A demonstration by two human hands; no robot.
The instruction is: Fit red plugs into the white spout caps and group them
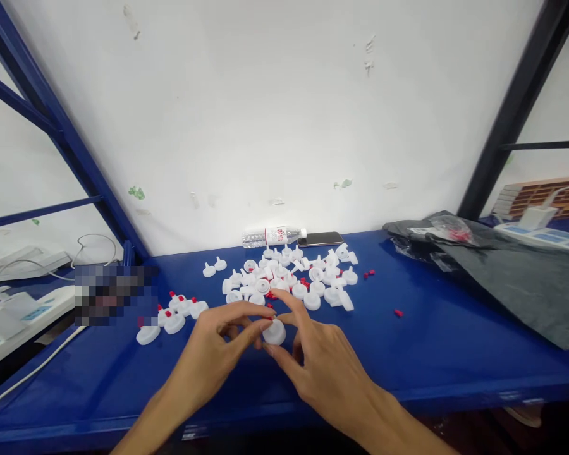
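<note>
Between my two hands, above the front part of the blue table, is a white nozzle cap [275, 333]. My right hand [325, 354] holds its round base between thumb and fingers. With thumb and index finger, my left hand [222, 335] pinches at the nozzle end, where a bit of a small red tip cap [269, 316] shows; the fingers partly hide it. Just beyond my hands lies a pile of white nozzle caps [284, 275] with small red tip caps among them. To the left stands a group of white nozzle caps with red tips [174, 323].
A clear plastic bottle [275, 236] and a dark phone [320, 239] lie by the wall. Dark plastic bags [493, 278] cover the table's right side. A loose red tip cap [398, 313] lies right of the pile. Power strips [23, 319] and blue frame posts [52, 120] flank the table.
</note>
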